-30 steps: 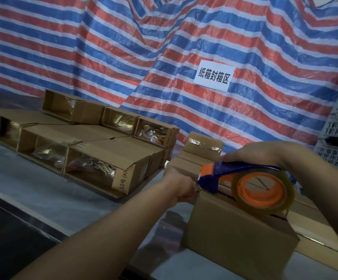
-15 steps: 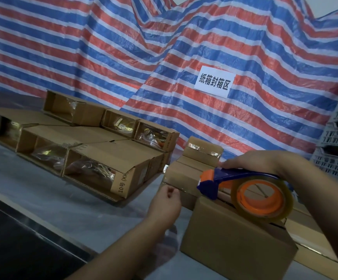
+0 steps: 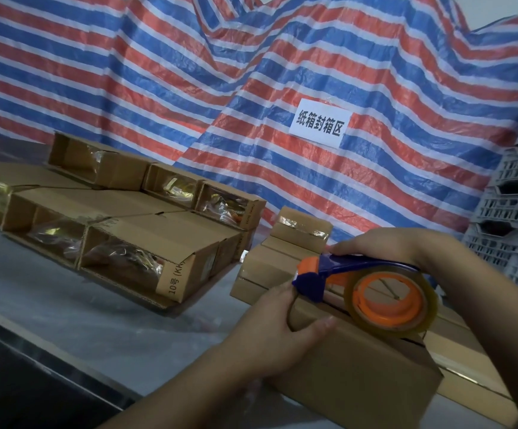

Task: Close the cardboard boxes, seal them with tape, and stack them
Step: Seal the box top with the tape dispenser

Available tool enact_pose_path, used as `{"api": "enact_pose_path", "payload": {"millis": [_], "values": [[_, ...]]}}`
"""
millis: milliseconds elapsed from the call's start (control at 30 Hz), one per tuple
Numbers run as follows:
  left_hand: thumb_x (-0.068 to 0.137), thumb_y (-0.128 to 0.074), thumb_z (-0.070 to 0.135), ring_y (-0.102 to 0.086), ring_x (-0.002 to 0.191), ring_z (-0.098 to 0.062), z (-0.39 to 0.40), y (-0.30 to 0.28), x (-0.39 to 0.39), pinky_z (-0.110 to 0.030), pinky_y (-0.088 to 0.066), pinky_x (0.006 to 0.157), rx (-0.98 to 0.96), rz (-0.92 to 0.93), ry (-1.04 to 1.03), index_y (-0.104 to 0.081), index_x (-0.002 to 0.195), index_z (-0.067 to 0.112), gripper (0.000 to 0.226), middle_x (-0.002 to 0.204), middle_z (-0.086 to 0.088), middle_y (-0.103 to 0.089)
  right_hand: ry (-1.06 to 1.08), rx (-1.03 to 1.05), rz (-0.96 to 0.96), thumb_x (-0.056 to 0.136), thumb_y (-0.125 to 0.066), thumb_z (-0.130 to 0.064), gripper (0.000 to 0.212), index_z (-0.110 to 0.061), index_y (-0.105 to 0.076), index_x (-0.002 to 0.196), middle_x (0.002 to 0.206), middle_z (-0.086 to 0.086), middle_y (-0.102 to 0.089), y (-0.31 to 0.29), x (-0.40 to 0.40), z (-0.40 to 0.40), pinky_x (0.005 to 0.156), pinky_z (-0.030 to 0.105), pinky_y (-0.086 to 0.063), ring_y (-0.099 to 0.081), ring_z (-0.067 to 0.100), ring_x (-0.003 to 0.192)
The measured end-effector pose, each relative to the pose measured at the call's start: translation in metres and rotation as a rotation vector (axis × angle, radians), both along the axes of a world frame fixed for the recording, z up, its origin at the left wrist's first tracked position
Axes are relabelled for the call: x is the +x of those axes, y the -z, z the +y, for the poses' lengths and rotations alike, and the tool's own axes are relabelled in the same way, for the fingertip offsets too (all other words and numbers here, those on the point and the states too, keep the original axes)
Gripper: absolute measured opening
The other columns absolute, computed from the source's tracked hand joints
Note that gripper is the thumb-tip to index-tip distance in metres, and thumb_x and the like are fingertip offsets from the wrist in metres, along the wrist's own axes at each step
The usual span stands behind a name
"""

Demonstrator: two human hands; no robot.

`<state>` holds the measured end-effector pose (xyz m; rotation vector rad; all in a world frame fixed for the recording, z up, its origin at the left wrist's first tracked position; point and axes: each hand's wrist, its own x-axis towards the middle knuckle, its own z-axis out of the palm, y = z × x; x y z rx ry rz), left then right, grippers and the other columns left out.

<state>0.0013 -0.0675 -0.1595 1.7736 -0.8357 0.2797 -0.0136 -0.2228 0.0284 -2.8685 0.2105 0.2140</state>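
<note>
Striped tarp [image 3: 158, 72] behind; hands flank box [image 3: 360, 376] (dispenser [image 3: 366, 286] atop).

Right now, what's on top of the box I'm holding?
The tape dispenser sits on the box, gripped from above by the right hand. The left hand grips the box's near-left corner. The top seam under the dispenser is hidden.

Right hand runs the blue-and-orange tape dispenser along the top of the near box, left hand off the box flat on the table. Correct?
Not quite. In the head view the left hand is not on the table: it grips the near end of the closed brown cardboard box. The rest holds: the right hand holds the blue-and-orange tape dispenser on the box top.
</note>
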Motion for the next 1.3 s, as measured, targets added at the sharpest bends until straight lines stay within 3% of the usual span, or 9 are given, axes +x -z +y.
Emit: {"api": "enact_pose_path", "payload": {"millis": [200,400,533,600,767,900,1067,1200,1300], "values": [[0.074,-0.040,0.086,-0.044,0.109,0.010,0.004,-0.003,0.003,-0.025,-0.043,0.092,0.189,-0.177,-0.186,-0.040,0.128,0.053,0.063,0.126,0.027,-0.048,0.040,-0.020,0.064,0.100,-0.045,-0.056,0.044,-0.015,-0.062,0.107,0.068,-0.003,-0.071,-0.007,0.003,0.006,0.053,0.015,-0.050,-0.066,0.006,0.056],[0.080,-0.038,0.080,-0.025,0.141,0.000,0.009,-0.009,0.007,-0.029,-0.025,0.109,0.314,-0.268,-0.251,-0.041,0.141,0.042,0.072,0.149,0.020,-0.040,0.042,-0.110,0.054,0.098,-0.045,-0.061,0.050,-0.016,-0.065,0.103,0.065,-0.004,-0.069,-0.014,0.007,-0.002,0.056,0.016,-0.050,-0.064,0.006,0.054],[0.076,-0.034,0.083,-0.016,0.144,0.003,0.009,-0.011,0.009,-0.030,-0.018,0.112,0.349,-0.243,-0.238,-0.034,0.148,0.040,0.084,0.154,0.022,-0.032,0.114,0.049,0.095,0.090,-0.053,-0.062,0.056,-0.013,-0.064,0.114,0.077,0.004,-0.072,-0.025,-0.004,-0.031,0.059,0.018,-0.053,-0.067,0.012,0.064],[0.076,-0.035,0.083,-0.016,0.143,0.004,0.007,-0.009,0.009,-0.026,-0.016,0.110,0.352,-0.240,-0.247,-0.033,0.149,0.038,0.086,0.155,0.022,-0.030,0.135,0.024,0.074,0.084,-0.055,-0.068,0.061,-0.016,-0.066,0.114,0.081,0.004,-0.075,-0.023,-0.010,-0.045,0.062,0.019,-0.054,-0.069,0.013,0.069],[0.086,-0.043,0.074,-0.017,0.143,0.001,0.008,-0.007,0.009,-0.019,-0.010,0.106,0.383,-0.197,-0.193,-0.023,0.153,0.035,0.080,0.160,0.015,-0.024,0.145,-0.111,0.051,0.093,-0.052,-0.066,0.047,-0.022,-0.062,0.109,0.071,-0.006,-0.074,-0.006,-0.010,-0.040,0.067,0.022,-0.050,-0.069,0.005,0.063],[0.076,-0.042,0.082,-0.010,0.143,0.003,0.009,-0.013,0.005,-0.022,-0.008,0.108,0.366,-0.165,-0.189,-0.006,0.156,0.036,0.099,0.161,0.020,-0.011,0.102,-0.178,0.047,0.096,-0.049,-0.060,0.033,-0.030,-0.059,0.106,0.064,-0.012,-0.070,-0.006,-0.014,-0.029,0.064,0.021,-0.045,-0.067,0.002,0.060],[0.086,-0.042,0.074,-0.025,0.140,0.003,0.009,-0.023,-0.004,-0.017,-0.018,0.109,0.419,-0.337,-0.193,-0.037,0.146,0.041,0.069,0.152,0.023,-0.034,0.145,-0.116,0.079,0.094,-0.053,-0.061,0.039,-0.024,-0.060,0.106,0.063,-0.008,-0.071,-0.007,-0.016,-0.027,0.064,0.023,-0.049,-0.066,0.004,0.054],[0.086,-0.032,0.078,-0.020,0.144,0.001,0.010,-0.027,0.000,-0.025,-0.014,0.115,0.561,-0.426,-0.271,-0.038,0.147,0.038,0.073,0.154,0.021,-0.033,0.124,-0.060,0.065,0.096,-0.048,-0.062,0.046,-0.019,-0.065,0.097,0.061,-0.006,-0.066,-0.021,-0.022,-0.037,0.055,0.018,-0.048,-0.060,0.005,0.049],[0.081,-0.026,0.082,-0.018,0.144,0.002,0.010,-0.026,0.001,-0.022,-0.011,0.111,0.566,-0.418,-0.260,-0.038,0.148,0.038,0.081,0.155,0.022,-0.032,0.130,-0.042,0.091,0.098,-0.047,-0.060,0.047,-0.017,-0.064,0.108,0.060,-0.006,-0.065,-0.030,-0.033,-0.044,0.049,0.016,-0.047,-0.059,0.005,0.047]]}}
